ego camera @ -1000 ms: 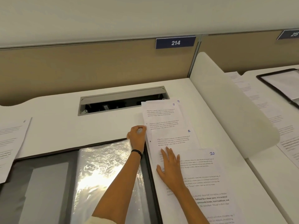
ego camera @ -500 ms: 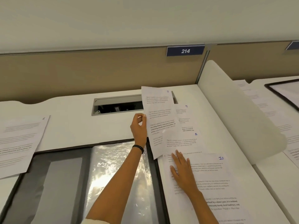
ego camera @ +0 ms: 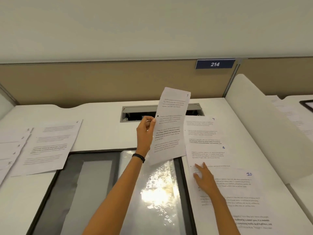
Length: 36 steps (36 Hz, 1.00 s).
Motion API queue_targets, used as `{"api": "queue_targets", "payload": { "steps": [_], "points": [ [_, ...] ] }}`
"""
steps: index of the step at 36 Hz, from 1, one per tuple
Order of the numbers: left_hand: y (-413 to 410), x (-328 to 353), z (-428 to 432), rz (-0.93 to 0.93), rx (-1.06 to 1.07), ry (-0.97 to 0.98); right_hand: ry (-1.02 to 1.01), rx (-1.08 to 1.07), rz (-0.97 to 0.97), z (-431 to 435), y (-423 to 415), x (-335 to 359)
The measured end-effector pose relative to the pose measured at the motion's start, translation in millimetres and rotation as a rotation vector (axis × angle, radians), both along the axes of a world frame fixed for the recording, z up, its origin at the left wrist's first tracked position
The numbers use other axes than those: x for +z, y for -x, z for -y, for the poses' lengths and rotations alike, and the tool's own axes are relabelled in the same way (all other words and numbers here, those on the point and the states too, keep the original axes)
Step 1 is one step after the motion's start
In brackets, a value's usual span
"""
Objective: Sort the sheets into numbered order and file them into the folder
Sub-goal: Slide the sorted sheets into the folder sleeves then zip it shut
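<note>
My left hand pinches the left edge of the sheet marked 7 and holds it up in the air above the open black folder. The folder's glossy plastic sleeve lies open on its right half. My right hand rests flat, fingers spread, on the overlapping sheets to the right of the folder: sheet 9, sheet 8 and sheet 10. Left of the folder lies sheet 6 over a fan of sheets numbered 1 to 5.
A cable slot is cut into the white desk behind the folder. A tan partition with a blue plate reading 214 stands at the back. A white curved divider walls off the right side, with more papers beyond it.
My left hand has lifted sheet 7 off the right-hand pile and swung it up and leftward over the folder. My right hand stayed on the pile. The view has shifted, showing the left sheets.
</note>
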<state>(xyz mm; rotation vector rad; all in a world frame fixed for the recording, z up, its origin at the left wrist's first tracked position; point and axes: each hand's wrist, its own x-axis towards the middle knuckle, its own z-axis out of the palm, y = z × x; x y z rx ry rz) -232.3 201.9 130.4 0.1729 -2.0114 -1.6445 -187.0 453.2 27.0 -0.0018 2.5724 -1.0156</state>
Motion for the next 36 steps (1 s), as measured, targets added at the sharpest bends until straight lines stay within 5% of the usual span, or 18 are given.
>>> {"api": "queue_targets", "payload": {
  "steps": [13,21,36],
  "points": [
    [-56.4,22.7,56.4,-0.005,0.053,-0.087,0.379,-0.200,-0.232,64.8,-11.9,49.3],
    [-101.8,29.8,105.2,0.042,0.080,-0.131,0.621,-0.228,-0.062,118.3,-23.7,59.7],
    [-166.7,23.1,194.5,0.106,0.232,-0.276,0.644,0.012,0.163,211.4,-59.6,53.5]
  ]
}}
